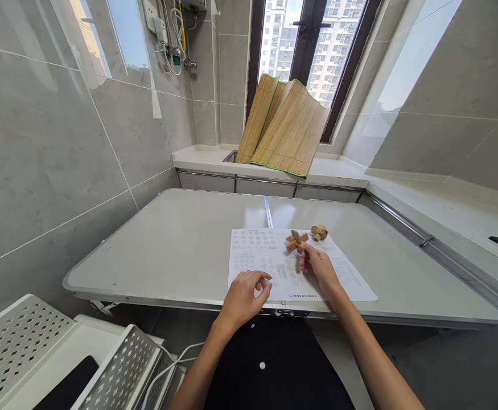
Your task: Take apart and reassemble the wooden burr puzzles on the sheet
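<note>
A brown wooden interlocking puzzle [295, 241] with arms sticking out rests over the upper right part of a printed paper sheet [249, 267]. My right hand [317, 266] has its thumb and forefinger on the near right arm of this puzzle. A second, smaller wooden puzzle [319, 232] sits behind and to the right, at the sheet's back edge. Over the sheet's front left edge is my left hand [247, 293], its fingers curved and apart from the thumb, with nothing in it.
The sheet lies on a white folding table [180, 245]. Behind it, bamboo mats [291, 128] lean on a ledge by the window. White perforated racks [120, 370] and a white cable [163, 370] are at the lower left.
</note>
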Demonstrator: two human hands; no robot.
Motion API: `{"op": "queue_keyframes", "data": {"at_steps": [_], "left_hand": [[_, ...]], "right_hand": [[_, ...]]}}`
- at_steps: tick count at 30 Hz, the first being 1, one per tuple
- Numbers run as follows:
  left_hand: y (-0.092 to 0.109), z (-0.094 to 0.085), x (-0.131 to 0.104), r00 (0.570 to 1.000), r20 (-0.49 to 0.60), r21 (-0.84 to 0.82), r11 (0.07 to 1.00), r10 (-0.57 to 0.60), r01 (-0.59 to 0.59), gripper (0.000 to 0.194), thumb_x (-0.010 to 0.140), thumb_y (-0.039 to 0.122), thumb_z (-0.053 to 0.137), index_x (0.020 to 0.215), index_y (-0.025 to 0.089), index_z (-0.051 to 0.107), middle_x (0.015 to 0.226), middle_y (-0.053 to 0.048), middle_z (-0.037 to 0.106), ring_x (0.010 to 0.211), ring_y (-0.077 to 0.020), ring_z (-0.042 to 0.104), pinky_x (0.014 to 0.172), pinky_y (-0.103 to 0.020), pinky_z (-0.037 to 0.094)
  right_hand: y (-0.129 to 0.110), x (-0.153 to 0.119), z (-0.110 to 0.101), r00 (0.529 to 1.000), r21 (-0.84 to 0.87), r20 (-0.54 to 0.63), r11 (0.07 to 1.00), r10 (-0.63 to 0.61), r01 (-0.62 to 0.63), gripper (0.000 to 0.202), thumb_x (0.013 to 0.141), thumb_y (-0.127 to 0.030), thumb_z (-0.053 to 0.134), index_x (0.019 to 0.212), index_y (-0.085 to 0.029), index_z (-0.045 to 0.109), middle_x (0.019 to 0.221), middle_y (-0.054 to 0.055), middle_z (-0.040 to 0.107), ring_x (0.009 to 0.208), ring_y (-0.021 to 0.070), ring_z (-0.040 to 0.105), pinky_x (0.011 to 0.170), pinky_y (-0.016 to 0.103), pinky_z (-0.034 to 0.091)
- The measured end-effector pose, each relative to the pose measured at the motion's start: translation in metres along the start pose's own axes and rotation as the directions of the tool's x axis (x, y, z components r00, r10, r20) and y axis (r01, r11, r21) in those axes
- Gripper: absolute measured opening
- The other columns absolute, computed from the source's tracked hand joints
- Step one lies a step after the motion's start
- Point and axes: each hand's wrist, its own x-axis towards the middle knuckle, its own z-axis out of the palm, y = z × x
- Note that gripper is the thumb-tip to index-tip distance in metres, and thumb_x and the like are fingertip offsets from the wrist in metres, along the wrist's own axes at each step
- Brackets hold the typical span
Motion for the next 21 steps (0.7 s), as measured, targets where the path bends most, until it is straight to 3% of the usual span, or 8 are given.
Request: {"op": "queue_keyframes", "data": {"at_steps": [4, 8, 10, 15, 18, 21], "left_hand": [[-0.003, 0.002, 0.001, 0.997, -0.074, -0.035, 0.999, -0.030, 0.027, 0.026, 0.100, 0.029, 0.060, 0.125, 0.024, 0.061, 0.099, -0.003, 0.070, 0.093, -0.0211, 0.067, 0.091, -0.039, 0.055], [-0.002, 0.000, 0.002, 0.975, -0.211, -0.081, 0.995, -0.068, 0.052, 0.044, 0.097, 0.034, 0.068, 0.136, 0.025, 0.050, 0.132, -0.010, 0.062, 0.124, -0.0273, 0.061, 0.102, -0.043, 0.054], [0.000, -0.003, 0.002, 0.978, -0.186, -0.113, 0.991, -0.091, 0.070, 0.059, 0.093, 0.038, 0.074, 0.143, 0.027, 0.045, 0.144, -0.012, 0.056, 0.133, -0.0300, 0.057, 0.107, -0.047, 0.053], [0.005, -0.012, 0.000, 0.996, 0.016, -0.238, 0.967, -0.093, 0.094, 0.088, 0.086, 0.039, 0.083, 0.159, 0.035, 0.035, 0.155, -0.011, 0.054, 0.137, -0.0325, 0.058, 0.115, -0.052, 0.049], [0.003, -0.014, 0.001, 0.996, 0.061, -0.315, 0.946, -0.060, 0.076, 0.086, 0.084, 0.037, 0.085, 0.158, 0.036, 0.040, 0.155, -0.011, 0.055, 0.136, -0.0324, 0.060, 0.116, -0.051, 0.049], [0.000, -0.014, 0.003, 0.996, 0.064, -0.339, 0.938, -0.059, 0.077, 0.080, 0.082, 0.039, 0.087, 0.152, 0.033, 0.049, 0.152, -0.010, 0.059, 0.135, -0.0317, 0.062, 0.116, -0.050, 0.051]], "right_hand": [[-0.013, -0.022, 0.017, 0.967, 0.138, 0.231, 0.981, 0.103, -0.137, 0.048, 0.095, -0.062, 0.050, 0.067, -0.024, 0.050, 0.059, 0.004, 0.063, 0.050, 0.0182, 0.057, 0.051, 0.032, 0.050], [-0.025, -0.037, 0.029, 0.890, 0.172, 0.438, 0.960, 0.128, -0.223, 0.048, 0.095, -0.059, 0.050, 0.064, -0.023, 0.050, 0.052, 0.003, 0.059, 0.047, 0.0169, 0.054, 0.052, 0.031, 0.049], [-0.029, -0.042, 0.031, 0.849, 0.174, 0.514, 0.956, 0.118, -0.237, 0.049, 0.095, -0.057, 0.049, 0.060, -0.024, 0.048, 0.049, 0.002, 0.058, 0.045, 0.0165, 0.053, 0.054, 0.031, 0.050], [-0.030, -0.049, 0.030, 0.770, 0.150, 0.633, 0.963, 0.079, -0.223, 0.048, 0.094, -0.055, 0.050, 0.057, -0.024, 0.050, 0.046, 0.000, 0.058, 0.045, 0.0172, 0.054, 0.058, 0.032, 0.051], [-0.028, -0.050, 0.030, 0.740, 0.124, 0.669, 0.970, 0.072, -0.207, 0.049, 0.096, -0.055, 0.047, 0.059, -0.024, 0.052, 0.046, 0.000, 0.060, 0.045, 0.0172, 0.054, 0.056, 0.031, 0.048], [-0.026, -0.050, 0.031, 0.742, 0.127, 0.669, 0.974, 0.055, -0.187, 0.050, 0.098, -0.057, 0.044, 0.061, -0.024, 0.051, 0.049, 0.000, 0.061, 0.046, 0.0171, 0.055, 0.054, 0.029, 0.044]]}}
